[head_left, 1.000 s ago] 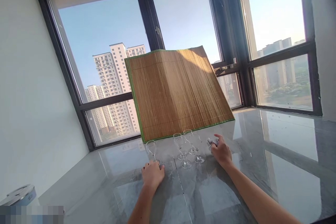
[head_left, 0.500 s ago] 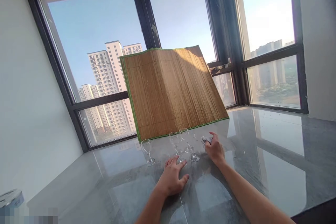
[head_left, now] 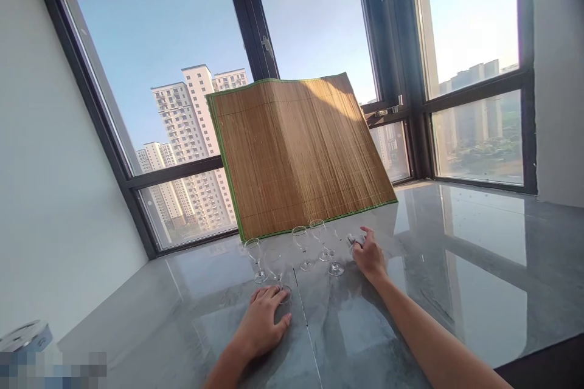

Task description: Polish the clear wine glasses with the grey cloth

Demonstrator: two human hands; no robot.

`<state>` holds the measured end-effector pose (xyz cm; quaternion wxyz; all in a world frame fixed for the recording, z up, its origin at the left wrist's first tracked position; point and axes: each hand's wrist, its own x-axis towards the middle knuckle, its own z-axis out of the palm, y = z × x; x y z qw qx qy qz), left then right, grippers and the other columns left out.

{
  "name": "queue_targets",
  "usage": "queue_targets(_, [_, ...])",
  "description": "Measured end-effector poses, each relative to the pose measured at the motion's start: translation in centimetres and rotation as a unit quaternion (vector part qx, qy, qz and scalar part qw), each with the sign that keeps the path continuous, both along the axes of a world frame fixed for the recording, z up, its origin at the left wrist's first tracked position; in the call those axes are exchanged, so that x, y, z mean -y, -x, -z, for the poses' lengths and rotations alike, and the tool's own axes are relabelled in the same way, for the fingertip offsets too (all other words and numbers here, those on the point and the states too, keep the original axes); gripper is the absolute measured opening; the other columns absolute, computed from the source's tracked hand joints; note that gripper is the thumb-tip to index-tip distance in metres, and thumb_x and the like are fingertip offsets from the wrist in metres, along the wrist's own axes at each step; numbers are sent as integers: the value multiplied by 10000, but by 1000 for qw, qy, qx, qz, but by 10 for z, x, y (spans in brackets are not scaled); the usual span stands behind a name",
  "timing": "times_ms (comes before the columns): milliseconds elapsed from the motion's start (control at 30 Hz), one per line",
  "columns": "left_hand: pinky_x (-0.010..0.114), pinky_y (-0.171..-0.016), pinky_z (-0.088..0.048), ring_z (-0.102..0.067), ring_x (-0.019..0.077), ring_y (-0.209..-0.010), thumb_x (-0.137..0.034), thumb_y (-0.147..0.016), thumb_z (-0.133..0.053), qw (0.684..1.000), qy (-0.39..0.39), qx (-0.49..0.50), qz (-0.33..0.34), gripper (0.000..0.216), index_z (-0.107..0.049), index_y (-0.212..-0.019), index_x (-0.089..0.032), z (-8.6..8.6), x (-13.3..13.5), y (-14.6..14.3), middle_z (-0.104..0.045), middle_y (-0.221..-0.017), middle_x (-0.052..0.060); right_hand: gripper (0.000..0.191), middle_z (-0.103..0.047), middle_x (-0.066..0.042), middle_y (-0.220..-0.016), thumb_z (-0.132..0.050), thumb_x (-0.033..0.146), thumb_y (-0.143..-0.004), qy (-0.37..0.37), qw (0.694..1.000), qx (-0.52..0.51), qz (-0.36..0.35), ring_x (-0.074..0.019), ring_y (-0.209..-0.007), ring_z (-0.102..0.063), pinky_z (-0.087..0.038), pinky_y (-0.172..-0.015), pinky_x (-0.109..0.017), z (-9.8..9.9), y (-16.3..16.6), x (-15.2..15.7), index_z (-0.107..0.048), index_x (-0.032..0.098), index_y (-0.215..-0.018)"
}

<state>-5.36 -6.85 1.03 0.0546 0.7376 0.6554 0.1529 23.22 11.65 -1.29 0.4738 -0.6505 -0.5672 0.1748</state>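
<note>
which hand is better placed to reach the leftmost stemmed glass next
Probably the left hand: it is close to the leftmost stemmed glass, while the right hand is farther off, with other stemmed glasses between.

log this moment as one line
left hand: fingers at foot of stemmed glass | right hand: holding small unclear object | other glasses: upright | mat: behind glasses

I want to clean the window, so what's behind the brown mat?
Behind the brown mat is the dark-framed window, showing above and beside it, with pale towers outside to the left. The mat hides anything directly behind it.
</note>
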Motion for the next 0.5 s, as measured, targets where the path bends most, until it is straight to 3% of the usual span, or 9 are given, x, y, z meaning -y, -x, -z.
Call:
queue_targets(100, [453, -1201, -189, -398, 278, -1386, -449, -847, -535, 998, 8, -11, -69, 562, -555, -1388, -298, 4, 7, 36, -520, -1465, 47, 530, -704, -124, -1056, -411, 232, -872, -5, 1000, 2, -8, -258, -912, -672, -414, -732, -305, -2, 1, 1, -413, 183, -1400])
queue_targets(200, [450, -1203, -194, -390, 263, -1402, -424, -869, -495, 995, 16, -32, -95, 563, -527, -1413, -282, 8, 5, 57, -496, -1489, 47, 534, -710, -119, -1014, -404, 223, -866, -4, 1000, 2, -3, -258, -881, -671, -409, -723, -307, -3, 2, 2, -414, 178, -1398])
queue_targets(400, [457, -1215, -157, -326, 250, -1448, -390, -896, -468, 991, 19, -60, -115, 554, -469, -1446, -324, 9, 12, 55, -402, -1555, 30, 533, -707, -106, -974, -398, 221, -867, 2, 1000, -9, -14, -246, -827, -664, -385, -661, -290, -3, 2, 2, -407, 188, -1399])
queue_targets(500, [413, -1108, -348, -534, 262, -1263, -362, -908, -432, 987, -28, -62, -143, 405, -646, -1239, -272, 3, 21, 42, -608, -1341, 73, 528, -704, -98, -942, -391, 219, -872, 5, 1000, -15, -24, -238, -792, -659, -363, -618, -281, -4, 2, 3, -398, 193, -1400])
